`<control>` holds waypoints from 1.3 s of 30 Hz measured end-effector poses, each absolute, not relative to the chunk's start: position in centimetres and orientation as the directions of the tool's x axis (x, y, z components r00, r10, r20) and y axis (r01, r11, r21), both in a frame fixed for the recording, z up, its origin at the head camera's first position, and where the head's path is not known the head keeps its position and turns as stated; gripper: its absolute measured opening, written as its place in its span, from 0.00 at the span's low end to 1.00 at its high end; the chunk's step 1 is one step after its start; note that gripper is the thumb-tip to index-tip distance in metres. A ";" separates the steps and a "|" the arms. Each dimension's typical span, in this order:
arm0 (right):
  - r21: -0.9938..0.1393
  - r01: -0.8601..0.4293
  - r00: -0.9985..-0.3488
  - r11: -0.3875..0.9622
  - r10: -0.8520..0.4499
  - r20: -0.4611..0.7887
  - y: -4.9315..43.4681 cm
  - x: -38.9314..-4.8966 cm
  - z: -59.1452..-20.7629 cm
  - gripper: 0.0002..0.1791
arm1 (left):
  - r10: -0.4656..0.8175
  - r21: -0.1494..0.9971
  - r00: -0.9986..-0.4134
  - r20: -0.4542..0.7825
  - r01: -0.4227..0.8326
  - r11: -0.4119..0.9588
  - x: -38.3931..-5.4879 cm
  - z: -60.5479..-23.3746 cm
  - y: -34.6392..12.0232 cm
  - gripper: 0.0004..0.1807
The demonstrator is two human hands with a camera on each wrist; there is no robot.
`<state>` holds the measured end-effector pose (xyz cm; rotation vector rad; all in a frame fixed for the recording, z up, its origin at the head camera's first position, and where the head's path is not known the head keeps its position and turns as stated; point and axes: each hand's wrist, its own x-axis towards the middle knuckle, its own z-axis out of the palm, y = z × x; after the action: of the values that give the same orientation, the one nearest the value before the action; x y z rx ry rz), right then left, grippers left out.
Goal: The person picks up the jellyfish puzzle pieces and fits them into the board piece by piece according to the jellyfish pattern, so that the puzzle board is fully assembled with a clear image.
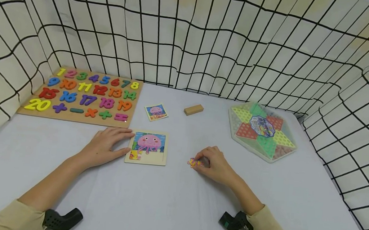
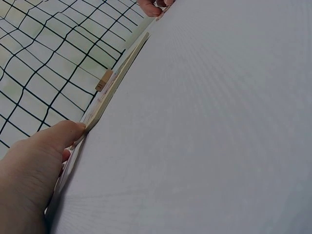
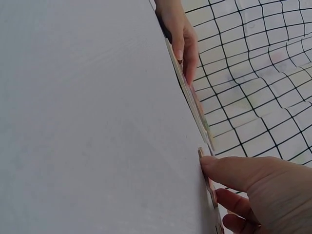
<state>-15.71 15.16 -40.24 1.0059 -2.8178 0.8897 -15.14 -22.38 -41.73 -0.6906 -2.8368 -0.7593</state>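
A square wooden jigsaw puzzle [image 1: 149, 146] with a pink jellyfish picture lies flat on the white table. Its lower right part shows bare pale board, and a yellow and pink piece fills the lower left corner. My left hand [image 1: 108, 147] rests at the board's left edge, its thumb [image 2: 73, 130] and fingertips touching it with the fingers fairly straight. To the right of the board, my right hand [image 1: 216, 166] pinches a small pink and yellow puzzle piece [image 1: 194, 162] at the tabletop. Fingers partly cover that piece, and its underside is hidden.
Behind the puzzle lie a small jellyfish picture card [image 1: 156, 112] and a wooden block [image 1: 193, 110]. A number board [image 1: 73, 116] stands at the back left. A hexagonal game box [image 1: 262, 132] lies at the right. Black netting [image 1: 189, 54] borders the table.
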 end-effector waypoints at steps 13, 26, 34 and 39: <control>-0.515 -0.608 -0.770 0.604 -0.607 0.197 14.9 -15.7 -40.0 0.15 | 0.392 0.447 -0.887 0.243 0.461 0.767 -15.0 -41.7 -22.5 0.28; -0.646 -0.553 -0.768 0.526 -0.623 0.150 14.5 -15.8 -39.5 0.08 | 0.390 0.445 -0.888 0.245 0.460 0.768 -15.0 -41.6 -22.5 0.28; -0.657 -0.569 -0.758 0.495 -0.626 0.185 13.7 -16.1 -39.4 0.06 | 0.390 0.444 -0.888 0.243 0.459 0.769 -15.0 -41.8 -22.5 0.28; -0.661 -0.562 -0.765 0.498 -0.617 0.186 12.7 -16.3 -39.1 0.06 | 0.393 0.446 -0.884 0.253 0.467 0.764 -15.0 -41.8 -22.4 0.28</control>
<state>-16.26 12.74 -39.05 1.0968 -2.7824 1.1824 -15.05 -22.37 -41.79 -0.6895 -2.8128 -0.7684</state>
